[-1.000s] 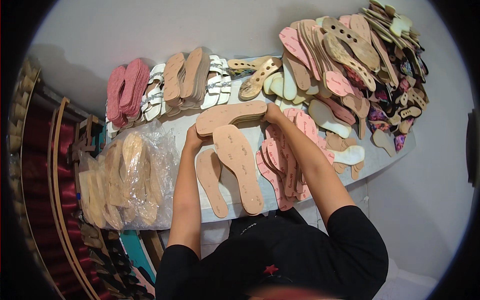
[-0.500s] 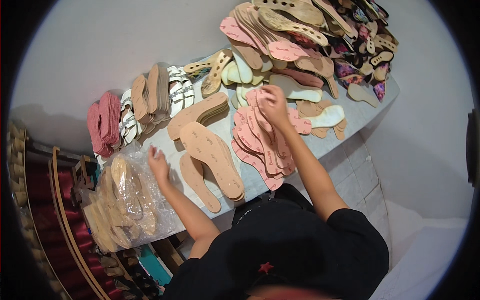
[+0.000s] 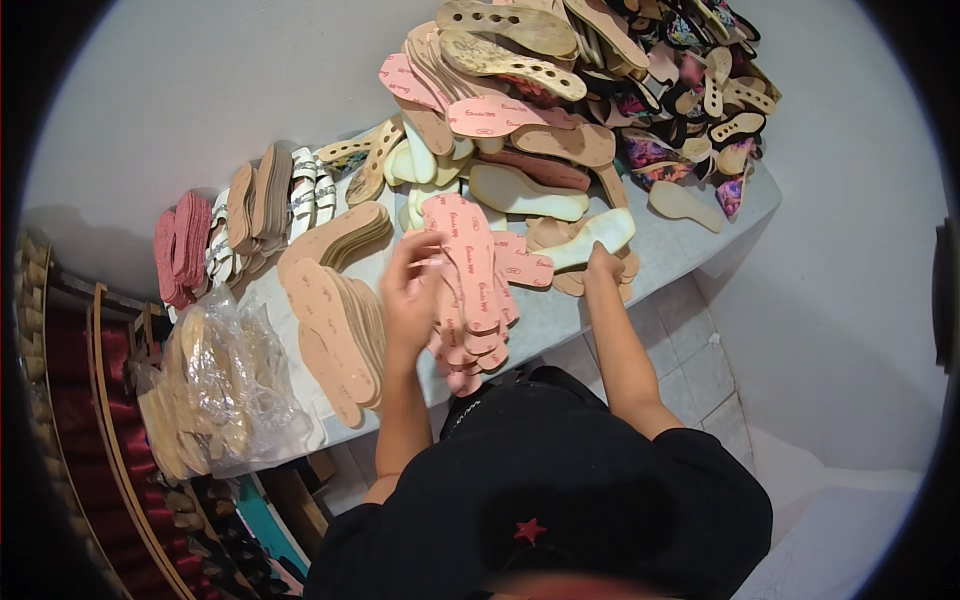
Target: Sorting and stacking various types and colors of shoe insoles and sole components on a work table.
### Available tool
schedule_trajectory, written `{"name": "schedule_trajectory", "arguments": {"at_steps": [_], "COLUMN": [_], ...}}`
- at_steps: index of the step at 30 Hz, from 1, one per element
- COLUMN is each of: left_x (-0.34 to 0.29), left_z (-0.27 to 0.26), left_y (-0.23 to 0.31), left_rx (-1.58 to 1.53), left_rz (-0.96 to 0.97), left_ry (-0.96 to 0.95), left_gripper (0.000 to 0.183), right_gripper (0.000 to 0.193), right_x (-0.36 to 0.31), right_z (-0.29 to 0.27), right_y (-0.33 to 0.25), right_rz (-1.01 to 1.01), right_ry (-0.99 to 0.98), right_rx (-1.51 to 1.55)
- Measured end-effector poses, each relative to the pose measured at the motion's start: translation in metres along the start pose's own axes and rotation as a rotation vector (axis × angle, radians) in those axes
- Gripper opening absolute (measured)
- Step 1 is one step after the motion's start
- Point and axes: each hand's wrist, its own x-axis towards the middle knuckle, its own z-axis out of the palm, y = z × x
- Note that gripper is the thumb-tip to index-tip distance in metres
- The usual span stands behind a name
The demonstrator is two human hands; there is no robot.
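Left hand (image 3: 412,295): mid-frame, at the left edge of the pink insole stack (image 3: 466,240), fingers loosely bent and parted, a little blurred. Contact with the stack cannot be told. Right hand (image 3: 604,262): right of centre, touching the lower right edge of a pale insole (image 3: 590,238); fingers partly hidden, so firmness of grip cannot be told.

Key relation: the pink stack lies between the hands, left hand much the nearer, just beside it. Its long axis runs up and down the frame, lower end leaning slightly right; layers fanned unevenly at the bottom. The pale insole lies to the right of the stack, slanting from lower left to upper right, right hand at its side, left hand well apart. Tan pieces (image 3: 568,285) show beneath it; a pink insole (image 3: 526,266) juts from the stack toward it.

Surroundings: two tan insole piles (image 3: 345,325) left of the left hand, overlapping. Clear plastic bag (image 3: 270,400) with soles, lower left. White sandals (image 3: 312,190) farther up the table (image 3: 668,246). Perforated soles (image 3: 510,65) top a mixed heap, upper right.
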Motion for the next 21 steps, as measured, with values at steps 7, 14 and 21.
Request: {"name": "schedule_trajectory", "arguments": {"at_steps": [7,14,21], "left_x": [0.005,0.024,0.008], "left_z": [0.138,0.172,0.118], "left_y": [-0.088,-0.113,-0.117], "left_rx": [0.380,0.091,-0.167], "left_rz": [0.019,-0.192,-0.395], "left_ry": [-0.293,-0.304,-0.038], "left_gripper": [0.042,0.042,0.041], "right_gripper": [0.024,0.015,0.027], "right_x": [-0.030,-0.057,0.019], "right_z": [-0.026,-0.043,0.054], "right_y": [-0.026,-0.065,-0.086], "right_rz": [-0.961,-1.365,-1.479], "right_ry": [-0.469,-1.132,-0.851], "right_rx": [0.567,0.291,-0.206]}}
